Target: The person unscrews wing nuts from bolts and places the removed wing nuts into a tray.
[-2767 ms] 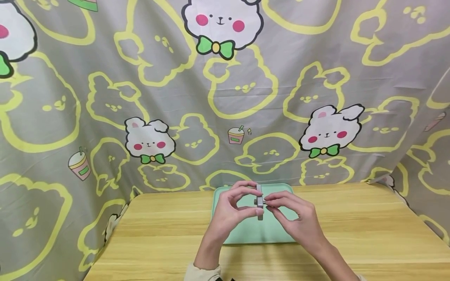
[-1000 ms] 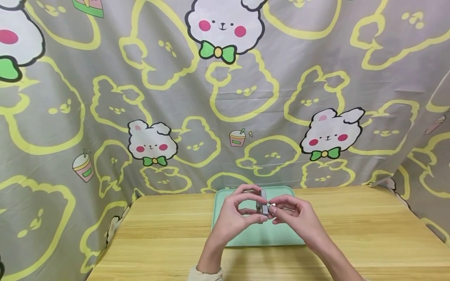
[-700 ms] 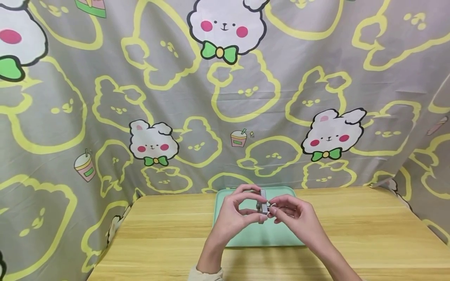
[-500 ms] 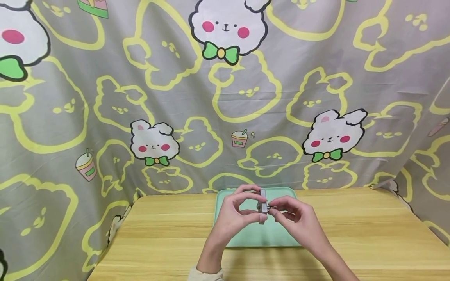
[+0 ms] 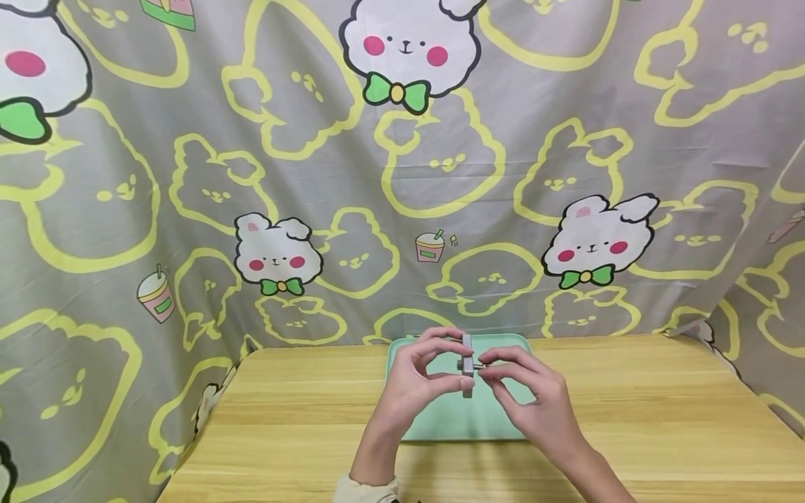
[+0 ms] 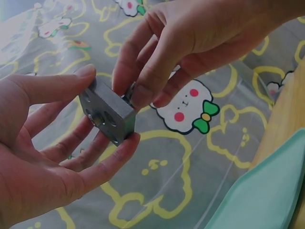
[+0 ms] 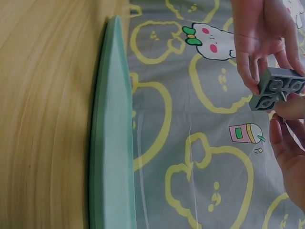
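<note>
fabric (image 5: 352,161) printed with rabbit faces hangs behind everything, from the left edge to the right. further in, a pale sleeve (image 5: 366,490) leads to the left hand (image 5: 404,381), whose thumb and fingers grip a grey block (image 6: 106,109) with round holes, in mid-air and seen against a mint-green tray (image 5: 453,419) on the wooden table (image 5: 283,391). a thin metal piece (image 5: 479,367) meets the block's right-hand side; whether it enters i cannot tell. rightmost, the right hand (image 5: 546,395) pinches that piece between thumb and fingertips.

The left sleeve (image 5: 365,490) (partly visible) is cream.
</note>
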The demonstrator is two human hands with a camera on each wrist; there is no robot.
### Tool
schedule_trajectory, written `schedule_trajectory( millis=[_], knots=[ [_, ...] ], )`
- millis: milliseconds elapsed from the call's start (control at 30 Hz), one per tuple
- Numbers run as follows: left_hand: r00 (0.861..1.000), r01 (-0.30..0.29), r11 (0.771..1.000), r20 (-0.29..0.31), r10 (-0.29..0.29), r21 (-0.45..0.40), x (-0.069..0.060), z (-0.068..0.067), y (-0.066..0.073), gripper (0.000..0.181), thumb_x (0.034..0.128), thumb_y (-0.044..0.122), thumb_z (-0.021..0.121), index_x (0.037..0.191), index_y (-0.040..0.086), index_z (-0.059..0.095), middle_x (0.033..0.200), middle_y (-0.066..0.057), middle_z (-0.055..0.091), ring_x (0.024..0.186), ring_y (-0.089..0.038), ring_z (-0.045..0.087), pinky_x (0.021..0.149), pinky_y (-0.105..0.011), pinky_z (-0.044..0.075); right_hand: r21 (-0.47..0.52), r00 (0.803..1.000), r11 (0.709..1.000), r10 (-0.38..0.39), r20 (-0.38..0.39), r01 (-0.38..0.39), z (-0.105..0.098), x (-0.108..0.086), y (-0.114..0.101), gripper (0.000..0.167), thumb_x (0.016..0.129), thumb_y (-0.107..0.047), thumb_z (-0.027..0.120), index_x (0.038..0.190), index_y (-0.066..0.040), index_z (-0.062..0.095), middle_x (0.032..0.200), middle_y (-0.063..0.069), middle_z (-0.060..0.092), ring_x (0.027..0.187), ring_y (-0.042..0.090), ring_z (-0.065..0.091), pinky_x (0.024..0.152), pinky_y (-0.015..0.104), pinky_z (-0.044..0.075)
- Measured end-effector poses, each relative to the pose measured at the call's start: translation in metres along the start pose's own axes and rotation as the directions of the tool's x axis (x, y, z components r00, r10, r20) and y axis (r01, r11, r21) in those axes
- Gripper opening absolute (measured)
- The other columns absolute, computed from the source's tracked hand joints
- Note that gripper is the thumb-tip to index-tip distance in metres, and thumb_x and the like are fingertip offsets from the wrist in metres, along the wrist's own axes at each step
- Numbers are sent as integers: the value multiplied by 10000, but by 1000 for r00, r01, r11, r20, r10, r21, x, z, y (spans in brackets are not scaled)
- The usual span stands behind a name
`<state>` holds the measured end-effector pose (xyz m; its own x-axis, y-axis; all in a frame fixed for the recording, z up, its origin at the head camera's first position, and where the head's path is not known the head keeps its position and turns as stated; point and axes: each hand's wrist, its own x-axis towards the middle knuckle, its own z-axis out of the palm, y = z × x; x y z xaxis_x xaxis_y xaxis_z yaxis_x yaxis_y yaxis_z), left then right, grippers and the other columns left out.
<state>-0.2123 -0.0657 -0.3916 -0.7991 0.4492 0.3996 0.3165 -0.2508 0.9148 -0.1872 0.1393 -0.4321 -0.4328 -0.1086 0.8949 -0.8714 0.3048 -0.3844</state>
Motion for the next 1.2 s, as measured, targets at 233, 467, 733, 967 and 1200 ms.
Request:
schedule_trajectory(
  millis=[233,467,733,967,1200],
  knots=[
    [1000,0,999,-17,0,42,1,-1,1,321,810,-46,831,1119,-29,746,1333,-147,569,1284,-295,510,863,-455,629,102,997,993,51,56,-56,-3,1,-2,534,680,291,765,1057,-87,753,1116,195,674,1046,240,659,935,203,561],
    [999,16,999,-30,-15,41,1,-1,1,325,805,-56,833,1116,-18,749,1333,-125,570,1241,-261,555,866,-460,627,278,927,885,353,125,-374,-13,2,-11,282,934,161,629,1192,54,670,1260,234,610,1192,244,619,982,310,569],
    [1000,-3,997,-23,5,80,2,2,0,311,779,-126,818,1073,-51,748,1342,-143,551,1217,-278,571,836,-453,636,251,756,714,634,163,-654,-11,4,-8,261,1031,-81,625,1249,62,639,1195,197,665,997,203,731,815,390,637],
    [1000,-20,992,10,19,128,1,5,0,288,781,-112,831,1051,-46,756,1330,-132,556,1194,-276,573,823,-445,640,294,624,556,742,247,-777,-11,4,-6,355,1024,-162,658,1257,103,622,1102,159,740,940,263,749,816,405,641],
    [1000,-23,986,9,21,166,1,8,-2,281,778,-85,846,1039,-5,774,1312,-98,573,1195,-248,574,839,-410,637,299,611,541,754,241,-786,-12,3,-6,323,1001,-144,689,1202,106,655,1015,150,751,867,245,747,800,398,644]
  ],
)
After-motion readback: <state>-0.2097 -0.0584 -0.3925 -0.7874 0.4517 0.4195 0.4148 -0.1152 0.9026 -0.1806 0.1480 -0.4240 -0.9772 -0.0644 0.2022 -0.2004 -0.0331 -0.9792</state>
